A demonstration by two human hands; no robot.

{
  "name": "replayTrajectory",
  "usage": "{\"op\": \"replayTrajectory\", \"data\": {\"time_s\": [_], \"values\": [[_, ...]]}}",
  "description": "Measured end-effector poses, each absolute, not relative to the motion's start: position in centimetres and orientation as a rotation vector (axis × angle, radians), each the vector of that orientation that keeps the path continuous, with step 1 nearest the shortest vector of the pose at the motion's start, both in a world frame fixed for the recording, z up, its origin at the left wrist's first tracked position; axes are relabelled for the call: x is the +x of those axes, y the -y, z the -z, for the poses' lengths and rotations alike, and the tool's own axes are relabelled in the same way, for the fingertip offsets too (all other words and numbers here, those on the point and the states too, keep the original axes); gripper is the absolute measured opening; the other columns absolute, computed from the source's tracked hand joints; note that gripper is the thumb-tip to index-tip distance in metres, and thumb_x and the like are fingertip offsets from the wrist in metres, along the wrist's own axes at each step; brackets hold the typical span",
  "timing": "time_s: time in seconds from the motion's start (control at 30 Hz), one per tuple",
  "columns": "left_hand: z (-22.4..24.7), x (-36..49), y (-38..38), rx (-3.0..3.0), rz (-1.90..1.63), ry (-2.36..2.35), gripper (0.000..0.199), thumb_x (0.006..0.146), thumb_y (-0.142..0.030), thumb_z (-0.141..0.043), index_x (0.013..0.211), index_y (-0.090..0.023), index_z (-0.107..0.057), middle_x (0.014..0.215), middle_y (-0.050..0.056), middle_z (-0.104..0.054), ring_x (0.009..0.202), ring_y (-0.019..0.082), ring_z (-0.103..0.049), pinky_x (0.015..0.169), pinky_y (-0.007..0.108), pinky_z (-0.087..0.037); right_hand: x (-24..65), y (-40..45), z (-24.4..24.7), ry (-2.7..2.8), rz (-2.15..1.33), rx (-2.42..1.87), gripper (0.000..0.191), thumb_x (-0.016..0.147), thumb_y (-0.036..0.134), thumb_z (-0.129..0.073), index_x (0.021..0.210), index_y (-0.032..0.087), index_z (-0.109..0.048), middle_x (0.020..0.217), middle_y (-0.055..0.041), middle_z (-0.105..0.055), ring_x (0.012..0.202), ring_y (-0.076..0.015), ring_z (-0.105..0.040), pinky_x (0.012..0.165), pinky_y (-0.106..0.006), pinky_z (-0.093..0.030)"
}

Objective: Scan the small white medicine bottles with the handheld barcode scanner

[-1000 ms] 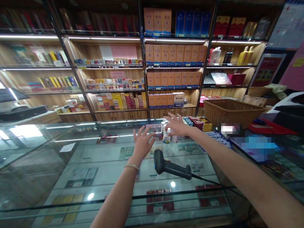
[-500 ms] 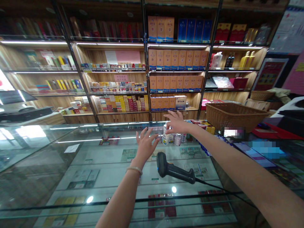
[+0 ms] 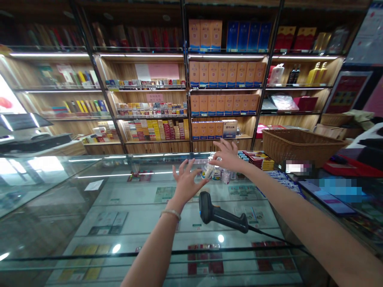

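Note:
My right hand (image 3: 229, 155) reaches over the glass counter (image 3: 134, 223), its thumb and fingertips pinched on the top of a small clear bottle (image 3: 207, 171). The bottle leans over, and its label is too small to read. To its left, my left hand (image 3: 187, 181) is open with fingers spread, the thumb pointing towards the bottle and nothing in the palm. Several similar small bottles (image 3: 217, 173) stand just behind and to the right. A black barcode scanner (image 3: 223, 215) lies on the glass in front of both hands.
A wicker basket (image 3: 299, 147) stands at the right, near stacked small packets (image 3: 263, 161) and a phone or tablet (image 3: 327, 197). The scanner's cable (image 3: 269, 236) runs right. A paper slip (image 3: 94, 185) lies left. Shelves of boxed goods (image 3: 224, 105) line the back wall.
The small bottle has gone from nearly upright to tilted under my right hand. My left hand has shifted slightly right, still spread. The view has turned a little left.

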State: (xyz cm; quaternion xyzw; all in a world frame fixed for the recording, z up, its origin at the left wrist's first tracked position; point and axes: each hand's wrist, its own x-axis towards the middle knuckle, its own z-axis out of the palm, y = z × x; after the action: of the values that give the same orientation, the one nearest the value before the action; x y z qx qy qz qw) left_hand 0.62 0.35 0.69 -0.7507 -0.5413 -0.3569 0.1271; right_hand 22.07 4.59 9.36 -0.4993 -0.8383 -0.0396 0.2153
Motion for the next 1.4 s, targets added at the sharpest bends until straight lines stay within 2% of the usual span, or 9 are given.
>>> {"op": "replayTrajectory", "data": {"time_s": [0.2, 0.47, 0.67, 0.9, 1.0, 1.07, 1.23, 1.3, 1.4], "values": [[-0.7, 0.5, -0.5, -2.202, 1.071, 1.551, 0.026, 0.08, -0.048, -0.079, 0.1, -0.032, -0.077, 0.156, 0.005, -0.05, 0.149, 0.037, -0.033, 0.122, 0.072, -0.002, 22.7, -4.4, -7.8, 2.258, 0.075, -1.394, 0.052, 0.098, 0.066, -0.044, 0.093, 0.028, -0.078, 0.164, -0.0061, -0.037, 0.157, -0.0305, -0.014, 0.121, -0.066, -0.005], [-0.8, 0.6, -0.7, -2.203, 1.146, 1.565, 0.019, 0.083, -0.044, -0.075, 0.095, -0.03, -0.078, 0.155, 0.004, -0.052, 0.147, 0.037, -0.035, 0.121, 0.073, -0.009, 23.9, -3.1, -4.9, 2.196, 0.18, -1.247, 0.031, 0.101, 0.047, -0.048, 0.109, 0.03, -0.072, 0.159, -0.0037, -0.045, 0.153, -0.0279, -0.024, 0.122, -0.06, -0.013], [-0.8, 0.4, -1.1, -2.223, 1.163, 1.614, 0.019, 0.087, -0.045, -0.071, 0.097, -0.03, -0.079, 0.156, 0.004, -0.05, 0.148, 0.037, -0.032, 0.122, 0.072, -0.01, 24.3, -1.7, -3.5, 2.205, 0.37, -1.175, 0.034, 0.098, 0.047, -0.054, 0.125, 0.03, -0.066, 0.161, -0.0053, -0.043, 0.153, -0.0285, -0.022, 0.123, -0.055, -0.007], [-0.8, 0.1, -1.3, -2.233, 1.131, 1.621, 0.022, 0.091, -0.046, -0.065, 0.091, -0.029, -0.08, 0.157, 0.004, -0.05, 0.15, 0.036, -0.03, 0.121, 0.073, -0.008, 24.3, -1.4, -2.2, 2.141, 0.425, -1.195, 0.03, 0.094, 0.045, -0.063, 0.12, 0.031, -0.071, 0.16, -0.0057, -0.043, 0.152, -0.0317, -0.022, 0.121, -0.058, -0.009], [-1.0, -0.1, -1.1, -2.214, 1.093, 1.63, 0.026, 0.093, -0.05, -0.062, 0.097, -0.031, -0.079, 0.159, 0.004, -0.047, 0.151, 0.036, -0.028, 0.12, 0.073, -0.007, 24.3, -1.4, -2.1, 2.117, 0.385, -1.228, 0.03, 0.094, 0.045, -0.063, 0.12, 0.032, -0.071, 0.161, -0.0054, -0.041, 0.152, -0.0322, -0.021, 0.12, -0.06, -0.01], [-1.3, -0.2, -0.7, -2.19, 1.064, 1.621, 0.03, 0.09, -0.055, -0.064, 0.108, -0.035, -0.077, 0.162, 0.005, -0.043, 0.153, 0.037, -0.025, 0.12, 0.073, -0.005, 24.4, -1.4, -2.1, 2.102, 0.358, -1.254, 0.029, 0.094, 0.046, -0.063, 0.118, 0.033, -0.072, 0.162, -0.0052, -0.04, 0.152, -0.0328, -0.02, 0.12, -0.061, -0.01], [-2.1, -0.3, 0.3, -2.137, 0.978, 1.5, 0.066, 0.073, -0.064, -0.079, 0.132, -0.038, -0.066, 0.167, 0.007, -0.031, 0.155, 0.04, -0.019, 0.122, 0.068, 0.006, 24.6, -1.5, -1.7, 2.076, 0.34, -1.264, 0.027, 0.094, 0.046, -0.063, 0.116, 0.034, -0.073, 0.162, -0.0049, -0.039, 0.153, -0.0333, -0.019, 0.119, -0.062, -0.01], [-2.2, -0.3, 0.4, -2.135, 0.951, 1.465, 0.063, 0.072, -0.061, -0.081, 0.129, -0.039, -0.067, 0.168, 0.006, -0.03, 0.155, 0.04, -0.02, 0.123, 0.067, 0.008, 24.6, -1.6, -1.3, 2.07, 0.338, -1.262, 0.027, 0.094, 0.046, -0.063, 0.116, 0.034, -0.073, 0.162, -0.0047, -0.038, 0.153, -0.0332, -0.019, 0.119, -0.062, -0.01], [-2.2, -0.3, 0.4, -2.134, 0.934, 1.432, 0.048, 0.074, -0.055, -0.082, 0.118, -0.039, -0.072, 0.167, 0.003, -0.031, 0.154, 0.039, -0.021, 0.123, 0.067, 0.008, 24.5, -1.8, -0.7, 2.056, 0.339, -1.279, 0.028, 0.093, 0.048, -0.064, 0.116, 0.035, -0.073, 0.162, -0.0045, -0.039, 0.153, -0.0331, -0.019, 0.119, -0.061, -0.011]]}}
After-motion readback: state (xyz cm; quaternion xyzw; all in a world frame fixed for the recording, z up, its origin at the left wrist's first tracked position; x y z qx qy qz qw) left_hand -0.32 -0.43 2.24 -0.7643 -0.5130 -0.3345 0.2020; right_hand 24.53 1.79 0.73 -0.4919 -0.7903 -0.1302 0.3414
